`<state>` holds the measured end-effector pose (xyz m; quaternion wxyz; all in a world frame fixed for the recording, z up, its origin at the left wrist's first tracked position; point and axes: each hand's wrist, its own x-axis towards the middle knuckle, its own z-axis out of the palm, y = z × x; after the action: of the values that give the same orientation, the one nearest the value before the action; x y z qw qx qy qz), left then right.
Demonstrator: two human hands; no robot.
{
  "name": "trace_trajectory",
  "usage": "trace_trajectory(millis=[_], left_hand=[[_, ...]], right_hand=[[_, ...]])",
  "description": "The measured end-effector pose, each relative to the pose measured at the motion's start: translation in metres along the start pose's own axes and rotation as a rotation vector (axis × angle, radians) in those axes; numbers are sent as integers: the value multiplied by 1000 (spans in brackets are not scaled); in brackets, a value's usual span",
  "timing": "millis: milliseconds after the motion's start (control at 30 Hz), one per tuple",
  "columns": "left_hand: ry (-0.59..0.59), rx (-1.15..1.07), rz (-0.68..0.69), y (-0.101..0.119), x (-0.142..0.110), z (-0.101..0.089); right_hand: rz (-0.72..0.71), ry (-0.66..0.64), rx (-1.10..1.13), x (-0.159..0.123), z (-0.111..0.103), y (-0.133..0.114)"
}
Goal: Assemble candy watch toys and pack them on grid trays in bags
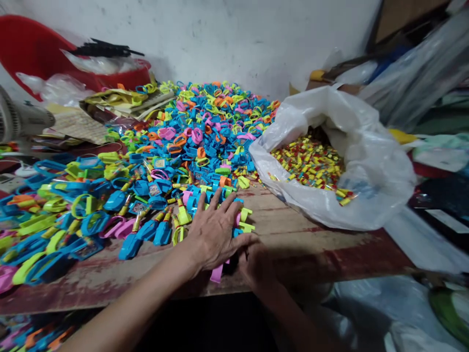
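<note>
My left hand point(214, 232) lies palm down, fingers spread, over a small cluster of blue, pink and yellow-green plastic pieces point(247, 227) near the table's front edge. A pink strip point(217, 274) sticks out below that palm. Close against the left thumb is my right hand point(256, 266), dark and slightly blurred, its fingers curled. Whatever it holds, if anything, is hidden. Left of my hands lie blue watch-like plastic toys point(130, 246) with looped bands, several with small clear tubes of coloured bits attached. Behind them rises a big heap of similar pieces point(208, 127).
An open white plastic bag point(381, 161) holding many small yellow and red tubes point(311, 159) stands on the wooden table point(286, 239) at right. Folded cardboard point(78, 124), a fan point(22, 117) and a red chair point(32, 54) are at left. A wall point(227, 39) closes the back.
</note>
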<state>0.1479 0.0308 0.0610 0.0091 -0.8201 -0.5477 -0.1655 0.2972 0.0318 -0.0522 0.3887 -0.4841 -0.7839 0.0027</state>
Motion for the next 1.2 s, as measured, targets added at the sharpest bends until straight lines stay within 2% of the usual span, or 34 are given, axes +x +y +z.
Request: trace_trajectory(millis=[200,400,500,600,700,800,900,1033,1133,1200], left_hand=[[-35,-19,-48,1,1,-4],[-60,-32,-20,-4,-1,-4],[-62,-49,-22,-3,-1,-7],[-75,-89,-43,0,0,-14],[-84,-104,-63,3,1,-18],[-89,-80,-78,6,3,-17],[-60,-39,-53,6,7,-14],[-92,6,12,7,12,-12],[-147,-14,21,5,12,-12],[-153,-25,3,1,9,-12]], right_hand=[[-66,21,46,-5,4,3],[-106,14,81,-5,9,7],[-112,-27,173,-1,-2,6],[-109,-130,284,6,-24,12],[-44,-190,272,23,-46,34],[67,-205,171,59,-50,65],[109,-213,-5,108,-29,89],[123,-204,-138,158,21,102],[126,-232,-181,168,46,104],[140,-242,-213,165,47,105]])
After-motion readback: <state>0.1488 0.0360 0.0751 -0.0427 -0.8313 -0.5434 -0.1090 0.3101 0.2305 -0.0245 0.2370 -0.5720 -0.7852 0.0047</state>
